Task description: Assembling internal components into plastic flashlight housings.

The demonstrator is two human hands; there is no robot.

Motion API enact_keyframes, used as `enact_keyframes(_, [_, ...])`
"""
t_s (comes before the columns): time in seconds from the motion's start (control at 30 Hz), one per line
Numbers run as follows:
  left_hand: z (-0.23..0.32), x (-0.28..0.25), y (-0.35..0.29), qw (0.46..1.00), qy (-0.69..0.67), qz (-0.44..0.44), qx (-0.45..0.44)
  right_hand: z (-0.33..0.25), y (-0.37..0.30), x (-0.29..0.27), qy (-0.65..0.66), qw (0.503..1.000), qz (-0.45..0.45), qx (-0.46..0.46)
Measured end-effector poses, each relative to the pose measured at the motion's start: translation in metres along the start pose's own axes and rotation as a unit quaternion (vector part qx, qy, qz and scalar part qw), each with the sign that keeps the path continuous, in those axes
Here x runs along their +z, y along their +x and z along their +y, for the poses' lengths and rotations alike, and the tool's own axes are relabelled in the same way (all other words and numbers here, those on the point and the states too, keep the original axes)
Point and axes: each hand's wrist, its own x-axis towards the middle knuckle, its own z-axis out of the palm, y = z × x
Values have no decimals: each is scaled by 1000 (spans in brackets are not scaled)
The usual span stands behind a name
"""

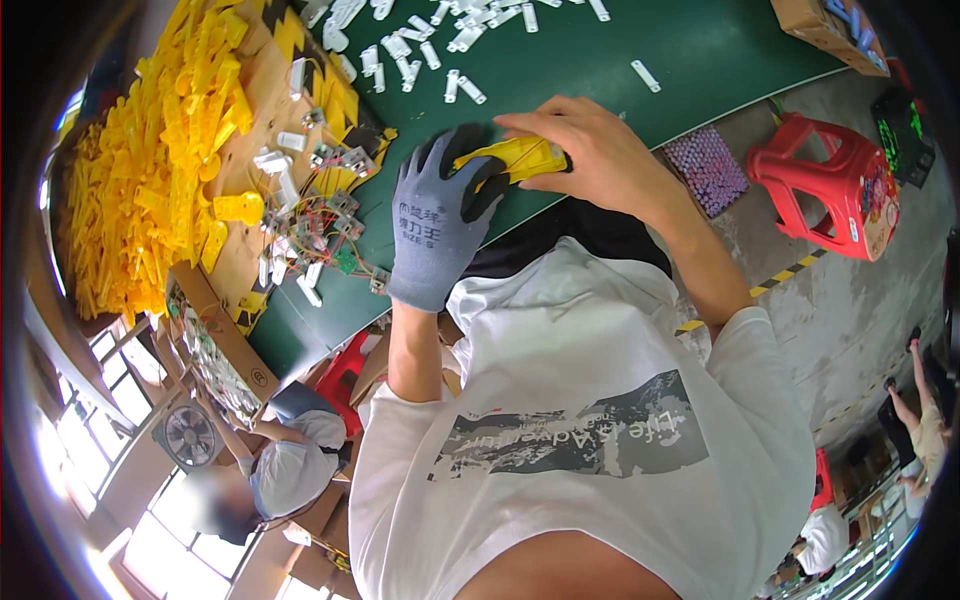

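Observation:
Above the near edge of the green table, I hold a yellow plastic casing (pixel 528 158) between both hands. My left hand (pixel 438 215), in a grey work glove with black fingertips, is closed round the casing's left end. The bare fingers and thumb of my right hand (pixel 605 150) grip its right end from above and below. The casing looks hollow and shell-like; its ends are hidden by my fingers. Left of the glove lie small motor and circuit assemblies (pixel 340 225) with thin wires. Beyond my hands, small white plastic pieces (pixel 470 38) are scattered on the table (pixel 560 70).
A big heap of yellow plastic parts (pixel 170 160) covers the wooden board at left. On the floor at right are a red stool (pixel 830 185) and a tray of pinkish cylinders (pixel 707 170). A cardboard box (pixel 830 32) sits far right. Another person (pixel 295 465) works at lower left.

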Motion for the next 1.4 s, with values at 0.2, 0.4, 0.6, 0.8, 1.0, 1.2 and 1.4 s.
enact_keyframes(0.2, [3, -3, 3, 982, -166, 17, -86, 5, 0, -6, 2, 1000, -3, -1])
enact_keyframes(0.4, [-16, 6, -23, 986, -127, 83, -66, 0, 1, -14, -6, 999, -47, 11])
enact_keyframes(0.6, [-15, 24, -29, 973, -176, 135, -66, 24, -20, -71, -17, 969, 209, 131])
enact_keyframes(0.8, [-23, 27, -21, 968, -196, 145, -66, 42, -17, -99, -82, 986, 64, 131])
enact_keyframes(1.0, [-24, 25, -37, 974, -148, 158, -60, 21, -13, -83, -161, 971, 144, 100])
enact_keyframes(1.2, [-29, 62, -55, 975, -162, 144, -51, 40, -25, -37, 162, 951, 182, 191])
enact_keyframes(1.4, [-32, 60, -31, 979, -119, 165, 24, -17, 40, -72, 205, 915, 346, -13])
